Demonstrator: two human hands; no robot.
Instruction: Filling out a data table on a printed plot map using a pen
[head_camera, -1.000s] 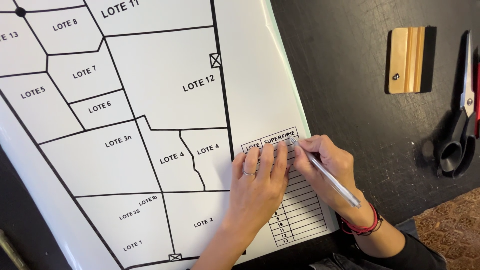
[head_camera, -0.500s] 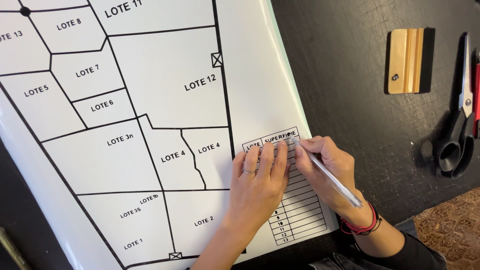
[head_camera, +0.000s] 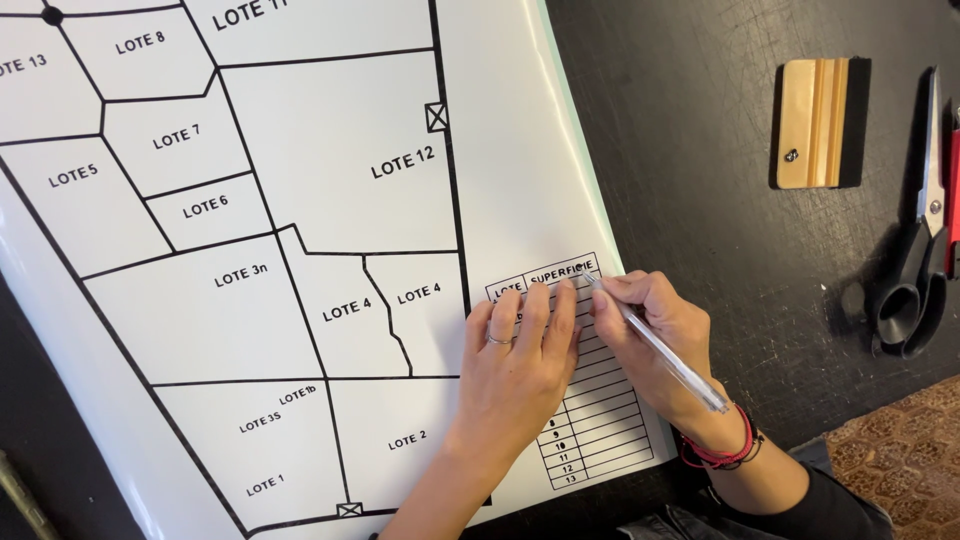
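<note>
A large white sheet (head_camera: 330, 150) printed with a black plot map lies on a dark table (head_camera: 700, 180). Near its lower right corner is a small printed table of rows (head_camera: 600, 440). My left hand (head_camera: 520, 370) lies flat on that table, fingers together, pressing the sheet down. My right hand (head_camera: 655, 330) grips a thin silver pointed tool (head_camera: 665, 350) like a pen, its tip touching the top rows of the printed table just beside my left fingertips.
A tan squeegee with a black felt edge (head_camera: 815, 122) lies on the dark table at upper right. Black-handled scissors (head_camera: 915, 240) lie at the right edge beside a red object (head_camera: 953, 190). A patterned floor (head_camera: 900, 450) shows at lower right.
Both hands stay on the printed table. The view has shifted slightly; the tool tip has barely moved.
</note>
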